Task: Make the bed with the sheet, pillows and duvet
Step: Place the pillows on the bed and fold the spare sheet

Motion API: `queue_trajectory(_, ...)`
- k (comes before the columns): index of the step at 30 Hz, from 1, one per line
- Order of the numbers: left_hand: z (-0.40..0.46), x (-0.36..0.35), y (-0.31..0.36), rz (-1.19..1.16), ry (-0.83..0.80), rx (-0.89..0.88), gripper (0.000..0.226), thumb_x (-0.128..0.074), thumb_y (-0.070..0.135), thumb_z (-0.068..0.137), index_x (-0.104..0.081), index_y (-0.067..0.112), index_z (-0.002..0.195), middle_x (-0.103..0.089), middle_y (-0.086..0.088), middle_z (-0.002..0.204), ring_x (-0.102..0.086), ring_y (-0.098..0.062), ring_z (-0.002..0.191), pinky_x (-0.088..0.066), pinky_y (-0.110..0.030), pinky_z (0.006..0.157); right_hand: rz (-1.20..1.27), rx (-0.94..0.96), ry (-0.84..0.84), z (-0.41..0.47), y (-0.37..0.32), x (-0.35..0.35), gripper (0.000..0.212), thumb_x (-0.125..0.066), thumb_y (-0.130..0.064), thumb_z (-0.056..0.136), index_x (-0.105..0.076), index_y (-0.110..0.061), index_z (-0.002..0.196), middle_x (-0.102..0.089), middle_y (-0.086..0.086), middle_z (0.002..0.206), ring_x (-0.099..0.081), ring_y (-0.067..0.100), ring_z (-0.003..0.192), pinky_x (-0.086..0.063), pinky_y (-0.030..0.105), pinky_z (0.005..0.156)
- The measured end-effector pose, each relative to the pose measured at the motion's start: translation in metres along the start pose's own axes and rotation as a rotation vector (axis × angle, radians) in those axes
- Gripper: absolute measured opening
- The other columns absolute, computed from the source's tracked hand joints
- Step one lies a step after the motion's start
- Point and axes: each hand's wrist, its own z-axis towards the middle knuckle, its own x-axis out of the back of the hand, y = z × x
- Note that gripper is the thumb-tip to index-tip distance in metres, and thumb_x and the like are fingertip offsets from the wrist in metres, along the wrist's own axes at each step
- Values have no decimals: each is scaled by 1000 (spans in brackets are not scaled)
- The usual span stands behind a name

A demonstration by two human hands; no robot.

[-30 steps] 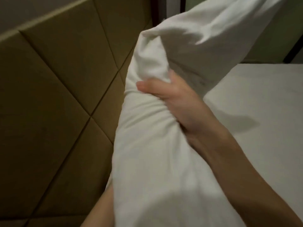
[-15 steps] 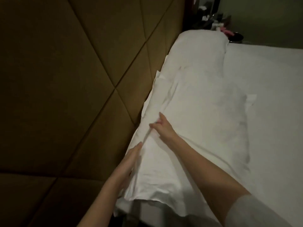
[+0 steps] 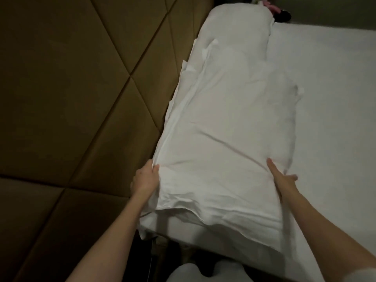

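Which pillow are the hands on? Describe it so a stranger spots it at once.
Start at the brown padded headboard along the left side of the bed. Two white pillows lie in a row against it on the white sheet. It is the near pillow, the one between the left hand and right hand; the far pillow lies untouched.

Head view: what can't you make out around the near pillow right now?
- Left hand fingertips: tucked behind the near pillow edge.
- Far pillow: its far end cut by the top edge.
- Bedside clutter: dark, too small to identify.
- Duvet: nowhere in the head view.
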Motion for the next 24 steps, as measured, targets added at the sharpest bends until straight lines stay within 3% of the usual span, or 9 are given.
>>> queue_trajectory(3,-4,6,-22,-98,114,34,27,-38,34,100,-51,11,100,-60,-21,106,-57,-38,97,-49,-46,86,59,135,-139,-4,-5,-17,115,-71,-73,60,-29,-10,147,-42,12,147,-45,30,130,-37,43,110)
queue_trajectory(8,-22,9,-58,-272,199,85,23,-41,29,99,-49,8,91,-58,-20,97,-56,-36,92,-46,-44,81,202,526,42,-47,-29,-37,71,-73,-44,79,-46,-4,130,-59,11,124,-57,28,115,-46,34,97)
queue_trajectory(10,-30,9,-70,-371,265,141,22,-41,26,99,-51,7,90,-59,-20,95,-56,-36,91,-45,-43,79,322,663,-6,-74,-35,-39,51,-70,-31,86,-49,-6,124,-60,4,116,-60,20,106,-48,20,87)
queue_trajectory(12,-35,14,-84,-450,358,214,23,-42,24,98,-54,5,91,-60,-22,95,-56,-38,92,-45,-43,81,371,721,-107,-96,-30,-49,41,-66,-25,90,-47,-13,124,-59,2,120,-59,18,109,-48,17,89)
queue_trajectory(16,-38,12,-110,-323,264,356,30,-40,21,97,-55,6,118,-59,-23,113,-54,-42,105,-42,-39,84,11,566,-209,-112,10,-70,77,-56,-46,92,-18,-14,150,-47,7,142,-49,26,127,-38,30,103)
queue_trajectory(18,-39,2,-111,-329,106,405,40,-43,19,94,-45,5,132,-54,-22,126,-52,-41,113,-43,-41,93,-320,435,-172,-107,25,-62,96,-46,-62,88,0,-6,152,-41,14,147,-46,34,128,-38,35,101)
queue_trajectory(20,-42,-8,-104,-323,95,373,46,-47,14,91,-41,0,134,-51,-23,129,-50,-42,115,-43,-43,96,-554,359,-183,-99,21,-49,109,-38,-75,82,5,-2,151,-34,19,150,-43,37,130,-37,38,103)
queue_trajectory(22,-50,-16,-88,-250,252,255,49,-52,8,87,-40,-4,133,-46,-27,131,-46,-44,118,-39,-51,99,-725,318,-268,-85,2,-30,114,-34,-83,75,-8,-2,151,-36,18,149,-44,35,130,-37,37,104)
queue_trajectory(24,-56,-18,-59,-145,407,37,55,-56,5,87,-36,-3,138,-38,-25,139,-36,-42,127,-28,-51,107,-694,247,-443,-74,-25,-8,105,-25,-89,71,-42,-10,137,-57,14,129,-58,30,113,-47,38,97)
